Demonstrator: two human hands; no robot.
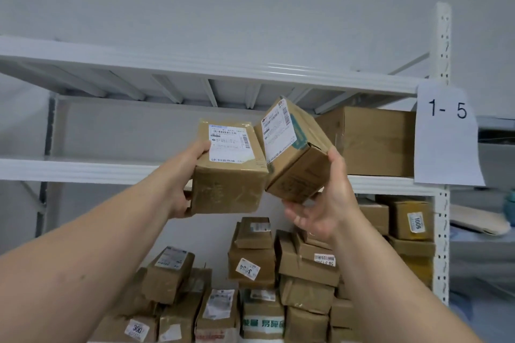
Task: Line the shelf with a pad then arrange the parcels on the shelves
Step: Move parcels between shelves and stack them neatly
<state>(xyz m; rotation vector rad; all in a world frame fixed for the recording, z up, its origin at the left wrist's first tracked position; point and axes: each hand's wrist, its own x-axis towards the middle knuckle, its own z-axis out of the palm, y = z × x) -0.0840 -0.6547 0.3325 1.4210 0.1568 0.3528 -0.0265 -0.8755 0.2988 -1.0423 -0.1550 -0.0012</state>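
White metal shelf [83, 168] ahead; my left hand [182, 175] grips taped brown box [228, 172], right hand [326, 203] grips tilted brown box [295, 153]. Arranging step; next I'd set both on shelf w/ care.

A parcel storeroom: numbered metal shelving [211, 69] stacked with labelled cartons [306, 273].
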